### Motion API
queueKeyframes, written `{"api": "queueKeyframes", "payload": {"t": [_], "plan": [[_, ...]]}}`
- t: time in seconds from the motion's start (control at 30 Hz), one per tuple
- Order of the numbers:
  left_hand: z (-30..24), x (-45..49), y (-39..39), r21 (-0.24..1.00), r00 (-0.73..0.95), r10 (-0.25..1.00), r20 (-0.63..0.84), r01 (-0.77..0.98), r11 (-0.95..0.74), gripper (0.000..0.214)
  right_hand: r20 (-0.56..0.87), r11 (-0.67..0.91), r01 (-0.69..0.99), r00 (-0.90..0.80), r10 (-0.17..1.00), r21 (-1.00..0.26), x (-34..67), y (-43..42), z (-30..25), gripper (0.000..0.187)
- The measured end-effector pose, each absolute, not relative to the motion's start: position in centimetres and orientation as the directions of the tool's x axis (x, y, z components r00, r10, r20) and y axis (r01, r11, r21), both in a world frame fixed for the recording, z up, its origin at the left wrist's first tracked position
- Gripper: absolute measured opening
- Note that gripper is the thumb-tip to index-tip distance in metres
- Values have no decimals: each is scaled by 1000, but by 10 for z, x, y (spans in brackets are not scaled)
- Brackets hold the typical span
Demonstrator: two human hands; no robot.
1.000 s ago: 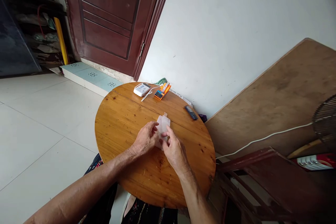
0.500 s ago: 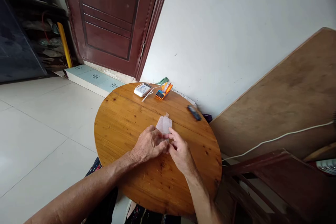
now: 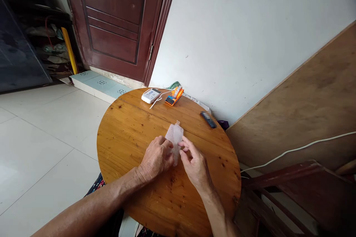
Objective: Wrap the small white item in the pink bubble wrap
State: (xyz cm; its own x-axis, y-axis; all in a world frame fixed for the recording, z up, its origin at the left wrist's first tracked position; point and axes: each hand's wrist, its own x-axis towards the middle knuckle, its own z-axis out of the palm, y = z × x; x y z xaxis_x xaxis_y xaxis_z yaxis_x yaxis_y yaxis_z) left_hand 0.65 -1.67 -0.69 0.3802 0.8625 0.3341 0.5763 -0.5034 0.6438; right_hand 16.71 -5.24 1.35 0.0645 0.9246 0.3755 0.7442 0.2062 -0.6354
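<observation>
A small folded piece of translucent, whitish plastic wrap [image 3: 175, 139], textured like bubble wrap, lies near the middle of the round wooden table. At its far end a narrow clear tab [image 3: 177, 122] sticks out. My left hand [image 3: 158, 156] rests at the wrap's left side, fingers curled over that edge and partly hidden. On the opposite side is my right hand [image 3: 195, 161], thumb and fingers bent but apart, with fingertips at the right edge. Whether the right fingertips press on the wrap is hard to tell.
Toward the back of the table [image 3: 125, 137] sit a white device [image 3: 151, 96] with a cable and an orange holder [image 3: 174, 96] with a dark item. A black, pixel-blurred object [image 3: 208, 119] lies at the right rear. The wall [image 3: 236, 37] stands behind; a wooden board [image 3: 300, 107] leans at right.
My hands have moved apart from each other; they nearly met over the wrap's near end before. More of the wrap now shows between them. The view has shifted slightly.
</observation>
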Motion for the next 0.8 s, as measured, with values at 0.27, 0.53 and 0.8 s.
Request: {"api": "queueKeyframes", "payload": {"t": [0.27, 0.53, 0.8], "plan": [[-5, 2, -17, 435, 556, 688, 467, 533, -726, 23, 423, 216, 744, 99, 901, -633, 175, -40, 9, 35], [-3, 4, -18, 445, 540, 715, 444, 560, -699, 23, -142, -281, 318, 397, 907, -906, 202, -8, 9, 59], [-6, 5, -17, 458, 542, 712, 447, 545, -702, 23, -205, -268, 201, 285, 936, -942, 184, 16, 11, 35]]}}
